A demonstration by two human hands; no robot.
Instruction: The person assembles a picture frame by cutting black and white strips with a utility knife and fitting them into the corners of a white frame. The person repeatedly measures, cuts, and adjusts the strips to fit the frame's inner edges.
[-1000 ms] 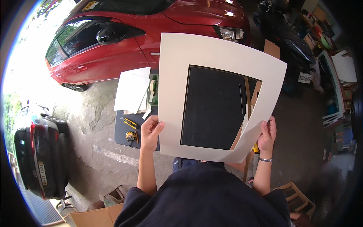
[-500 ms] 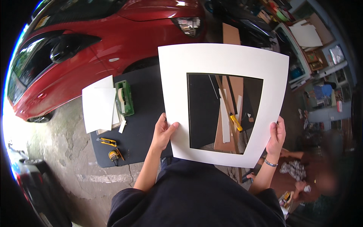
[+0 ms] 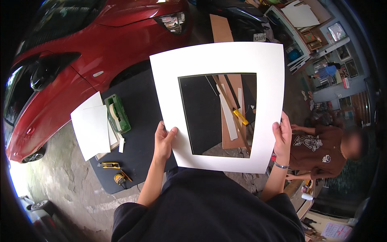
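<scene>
A white picture mat, a board with a dark-edged rectangular opening, is held up in front of me. My left hand grips its lower left edge, thumb on the front face. On the opposite edge my right hand has closed with its thumb on the front; the fingers of both hands are partly behind the mat. Through the opening show a brown board, white strips, long thin strips and a yellow-handled tool.
On the black table at left lie white sheets, a green tape dispenser, a yellow utility knife and a tape measure. A red car stands beyond. Another person is at the right, near cluttered shelves.
The view has turned, so the table and mat sit further left in it. The person at right appears more upright and further into view. Both my hands keep hold of the mat.
</scene>
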